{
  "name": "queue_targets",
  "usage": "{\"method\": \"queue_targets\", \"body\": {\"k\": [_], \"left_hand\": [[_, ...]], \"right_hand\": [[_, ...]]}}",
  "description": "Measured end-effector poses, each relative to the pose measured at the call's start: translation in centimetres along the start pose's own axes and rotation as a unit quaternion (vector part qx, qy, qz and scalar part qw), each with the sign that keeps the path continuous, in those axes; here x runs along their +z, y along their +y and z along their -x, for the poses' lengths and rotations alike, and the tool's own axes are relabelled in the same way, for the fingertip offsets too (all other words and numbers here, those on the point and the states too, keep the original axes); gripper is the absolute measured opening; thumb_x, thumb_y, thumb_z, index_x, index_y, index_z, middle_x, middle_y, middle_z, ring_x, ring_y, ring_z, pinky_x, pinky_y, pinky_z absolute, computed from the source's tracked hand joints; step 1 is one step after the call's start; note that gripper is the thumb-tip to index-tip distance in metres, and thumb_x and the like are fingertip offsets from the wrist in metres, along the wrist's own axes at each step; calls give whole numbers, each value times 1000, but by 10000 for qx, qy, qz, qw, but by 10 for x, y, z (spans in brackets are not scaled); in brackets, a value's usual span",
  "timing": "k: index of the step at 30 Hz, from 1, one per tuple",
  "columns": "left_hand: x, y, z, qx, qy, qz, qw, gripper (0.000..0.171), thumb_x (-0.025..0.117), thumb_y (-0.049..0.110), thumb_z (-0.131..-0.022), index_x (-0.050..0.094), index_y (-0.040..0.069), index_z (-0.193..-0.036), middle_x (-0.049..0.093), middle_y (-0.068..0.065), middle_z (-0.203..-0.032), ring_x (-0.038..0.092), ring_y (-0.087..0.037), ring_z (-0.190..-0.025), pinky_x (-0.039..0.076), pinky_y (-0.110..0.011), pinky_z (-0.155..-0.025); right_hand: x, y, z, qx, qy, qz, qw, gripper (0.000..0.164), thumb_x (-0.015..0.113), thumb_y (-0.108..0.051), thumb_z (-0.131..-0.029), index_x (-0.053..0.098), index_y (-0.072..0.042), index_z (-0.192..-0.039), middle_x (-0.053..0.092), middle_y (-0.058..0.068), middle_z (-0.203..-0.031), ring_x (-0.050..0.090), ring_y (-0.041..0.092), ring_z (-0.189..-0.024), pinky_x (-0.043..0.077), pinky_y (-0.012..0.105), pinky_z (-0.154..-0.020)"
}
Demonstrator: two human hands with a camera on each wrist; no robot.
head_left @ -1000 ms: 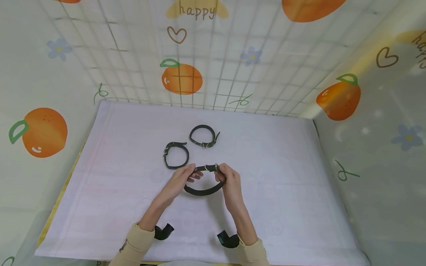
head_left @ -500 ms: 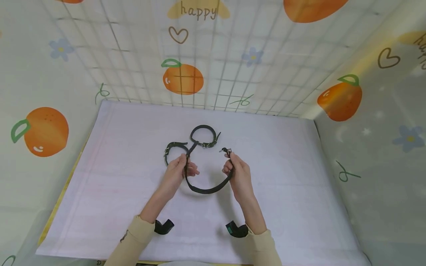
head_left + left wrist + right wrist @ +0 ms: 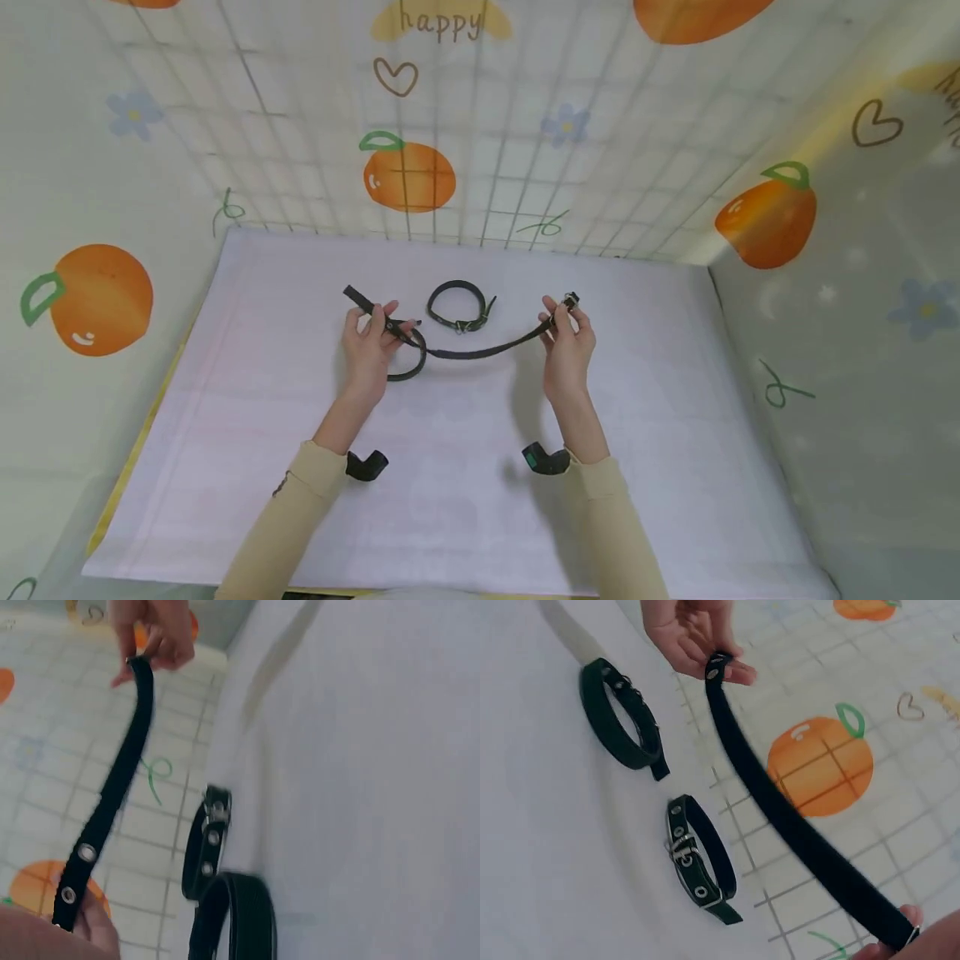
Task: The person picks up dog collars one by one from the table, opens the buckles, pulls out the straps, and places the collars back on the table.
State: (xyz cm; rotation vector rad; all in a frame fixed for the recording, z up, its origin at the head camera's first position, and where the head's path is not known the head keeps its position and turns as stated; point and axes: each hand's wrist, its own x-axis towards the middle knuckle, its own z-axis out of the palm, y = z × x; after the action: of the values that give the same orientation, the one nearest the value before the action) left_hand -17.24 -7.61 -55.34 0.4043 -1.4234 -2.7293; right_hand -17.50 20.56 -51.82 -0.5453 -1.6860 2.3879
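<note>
An unbuckled dark pet collar (image 3: pixel 476 354) hangs in a shallow curve between both hands above the table. My left hand (image 3: pixel 366 362) pinches it near the punched end, and metal eyelets show along that strap (image 3: pixel 112 799) in the left wrist view. At the buckle end, my right hand (image 3: pixel 570 358) grips it between thumb and fingers. A second collar (image 3: pixel 405 378), looped into a ring, lies beneath the left hand, which partly hides it. Farther back sits a third collar (image 3: pixel 456 285), buckled into a ring; its buckle (image 3: pixel 684 850) faces the right wrist camera.
A white cloth (image 3: pixel 652 392) covers the table. Behind it stands a wire grid (image 3: pixel 510 192) hung with a printed sheet of oranges, and similar sheets (image 3: pixel 82 183) close off both sides. Dark camera mounts (image 3: pixel 546 460) stick out from the wrists.
The held collar, a closed loop a second ago, has come unbuckled and is drawn out nearly straight. Both hands have moved apart and farther forward. The two collars on the table stay put.
</note>
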Motion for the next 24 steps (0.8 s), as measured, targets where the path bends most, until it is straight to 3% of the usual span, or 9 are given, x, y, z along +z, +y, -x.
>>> {"method": "queue_targets", "body": {"k": [5, 10, 13, 15, 20, 24], "left_hand": [[-5, 6, -26, 343, 236, 311, 9986, 30, 56, 23, -111, 38, 20, -135, 68, -12, -138, 82, -22, -104, 61, -41, -105], [-6, 7, -55, 538, 435, 580, 9959, 31, 62, 12, -108, 41, 17, -130, 60, -26, -146, 70, -45, -130, 63, -38, -101], [-5, 9, -71, 411, 543, 927, 9934, 32, 62, 3, -106, 42, 13, -129, 52, -32, -151, 54, -56, -144, 62, -41, -104], [-4, 10, -80, 260, 568, 997, 9931, 35, 59, -1, -107, 39, 8, -135, 47, -35, -156, 49, -56, -148, 61, -43, -107], [-1, 17, -101, -182, 669, 634, 9956, 41, 47, -3, -112, 29, 0, -148, 45, -37, -159, 52, -49, -149, 57, -42, -112], [0, 20, -115, -418, 805, 153, 9958, 48, 47, -2, -112, 27, -3, -156, 48, -37, -157, 57, -45, -146, 57, -40, -112]], "right_hand": [[-3, -6, -26, 377, 148, -333, 9986, 44, 55, -27, -114, 45, -8, -153, 65, 6, -155, 65, 19, -133, 46, 24, -96], [-2, -7, -61, 875, 325, -348, 9950, 39, 63, -24, -111, 56, -6, -145, 67, 3, -152, 67, 15, -125, 47, 23, -92], [0, -6, -82, 940, 414, -205, 9945, 33, 66, -21, -109, 57, -6, -137, 68, 6, -152, 70, 13, -113, 52, 21, -94], [1, -5, -93, 902, 468, -116, 9948, 36, 67, -19, -108, 54, -4, -138, 66, 11, -152, 73, 12, -106, 58, 22, -96], [4, 3, -114, 595, 697, 174, 9956, 55, 72, -18, -105, 46, -3, -151, 67, 20, -147, 79, 10, -86, 64, 24, -93], [4, 12, -127, 462, 766, 605, 9941, 58, 72, -20, -105, 45, -4, -153, 70, 20, -141, 80, 8, -79, 64, 23, -88]]}}
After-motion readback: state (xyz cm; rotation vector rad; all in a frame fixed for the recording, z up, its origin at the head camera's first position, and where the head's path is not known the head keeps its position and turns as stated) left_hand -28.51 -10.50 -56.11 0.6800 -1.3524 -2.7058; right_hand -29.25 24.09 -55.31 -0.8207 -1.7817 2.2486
